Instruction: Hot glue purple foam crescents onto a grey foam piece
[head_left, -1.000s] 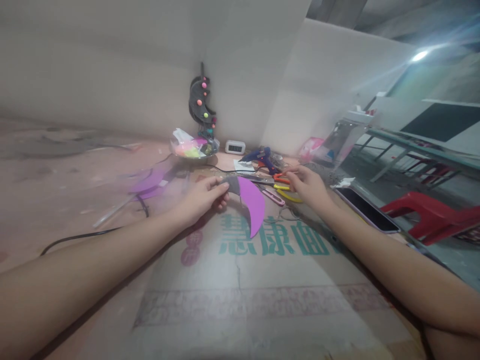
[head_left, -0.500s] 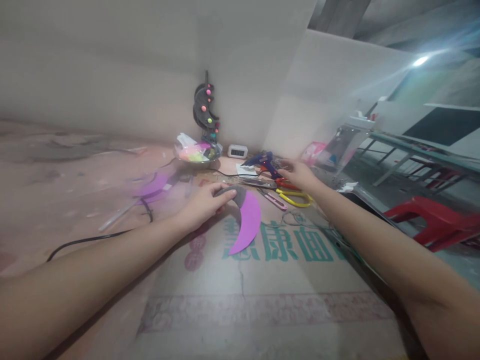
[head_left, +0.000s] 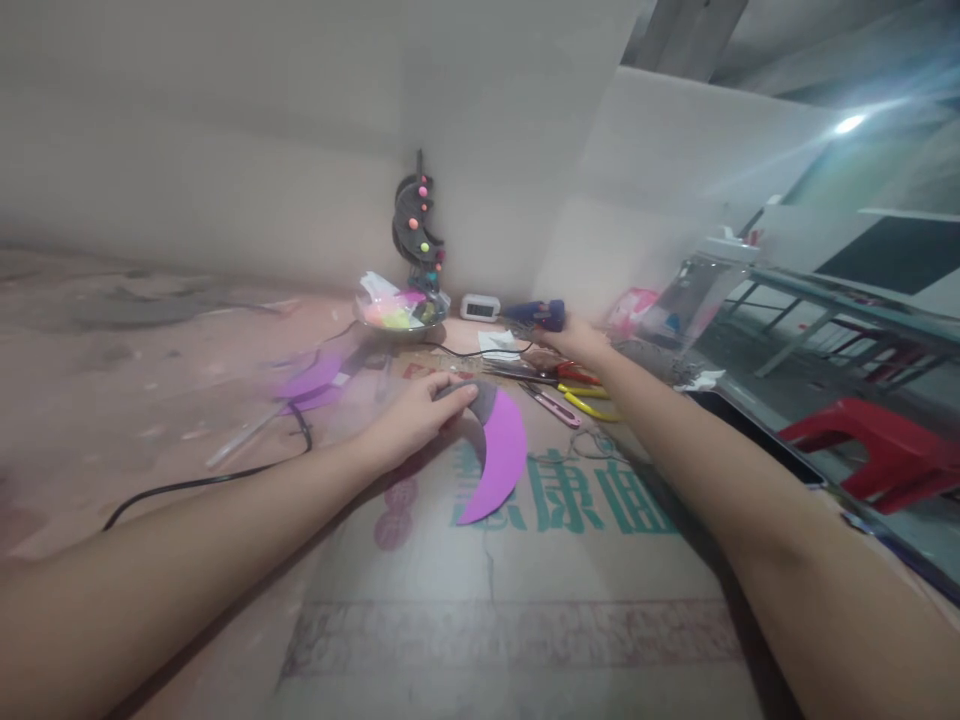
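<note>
My left hand [head_left: 424,420] pinches the grey upper end of a crescent-shaped piece [head_left: 506,455] between thumb and fingers. The rest of the crescent is flat purple sheet, its pointed tip hanging toward me over the cardboard. Farther back on the right, my right hand [head_left: 577,342] is closed around a dark blue hot glue gun [head_left: 538,315], lifted above the small white paper. Its nozzle points left, toward the little white digital clock [head_left: 480,308]. The fingers on the gun's handle are partly hidden.
Printed cardboard [head_left: 525,570] covers the table before me. Yellow-handled scissors [head_left: 589,402] and pink snips [head_left: 555,407] lie beyond it. A bowl [head_left: 401,325] of scraps stands below a grey ornament [head_left: 415,220]. At left are purple pieces [head_left: 311,380] and a glue stick [head_left: 244,440].
My right hand has taken hold of the glue gun and raised it off the paper, turning it. My left hand still holds the crescent in nearly the same place.
</note>
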